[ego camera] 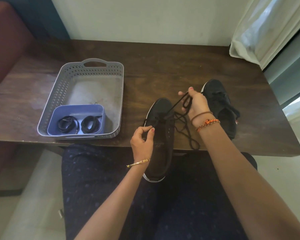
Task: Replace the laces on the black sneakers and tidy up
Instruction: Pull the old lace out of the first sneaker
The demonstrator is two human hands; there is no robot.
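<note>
A black sneaker lies over the front edge of the table, its heel hanging towards my lap. My left hand pinches the black lace at the shoe's left eyelets. My right hand grips a loop of the same lace, pulled up and away above the toe; more of the lace trails loose over the table edge. A second black sneaker stands on the table to the right, partly hidden behind my right hand, still laced. Two coiled black laces lie in a small blue box.
The blue box sits in the near corner of a grey perforated basket on the left of the dark wooden table. A white curtain hangs at the back right. A maroon seat stands to the left.
</note>
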